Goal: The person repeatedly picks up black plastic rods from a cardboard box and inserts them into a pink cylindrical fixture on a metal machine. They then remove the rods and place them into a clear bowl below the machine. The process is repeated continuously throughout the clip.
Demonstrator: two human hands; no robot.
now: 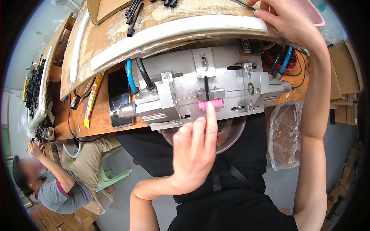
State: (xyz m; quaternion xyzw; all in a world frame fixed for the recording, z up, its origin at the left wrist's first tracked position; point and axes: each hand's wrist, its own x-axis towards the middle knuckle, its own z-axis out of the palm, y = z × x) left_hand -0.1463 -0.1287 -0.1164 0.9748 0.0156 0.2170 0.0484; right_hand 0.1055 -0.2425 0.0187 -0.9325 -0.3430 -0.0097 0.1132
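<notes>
My left hand (194,154) reaches over the metal fixture (189,86) with its index finger stretched out and the other fingers loosely bent. That fingertip touches the near end of a thin black rod-shaped part (207,86), at a pink block (218,103) in the middle of the fixture. Up at the right end of the cardboard-covered shelf, my right hand (283,17) has its fingers closed around the end of a thin black part (245,4). Its fingertips are partly cut off by the top of the picture.
Metal cylinders (125,111) with blue and black hoses flank the fixture. A padded shelf (181,32) carrying black parts (133,19) overhangs it. A phone (119,98) and yellow packet (92,102) lie left; a bowl (231,140) sits below. Another person (58,184) works at left.
</notes>
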